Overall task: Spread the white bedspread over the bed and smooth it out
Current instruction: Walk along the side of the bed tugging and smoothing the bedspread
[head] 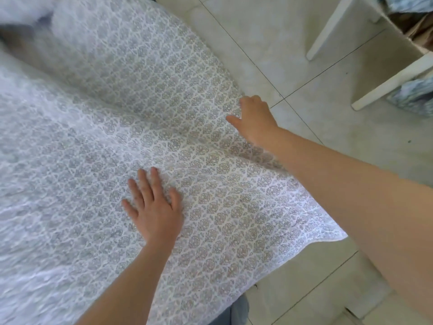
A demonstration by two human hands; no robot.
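The white bedspread (145, 127) already lies over the bed and covers almost all of the surface that is in view; its printed corner hangs over the edge toward the tiled floor (293, 55). The left hand (154, 207) lies flat on the cloth, fingers straight and spread, and holds nothing. The right hand (255, 120) is at the side edge of the bedspread with its fingers bent downward; it probably pinches the hem there, but the fingertips are hidden, so I cannot tell how tight this grip is.

The main risk, in my judgement, comes from the two hands working against each other. If the right hand pulls the edge outward while the left palm presses down, the fold that runs between them can become deeper instead of flatter. A pull that is too strong can also drag the whole cloth to this side, so that the corner reaches the floor and the far side becomes short. The far part of the bed is blurred, so wrinkles there can stay unnoticed.
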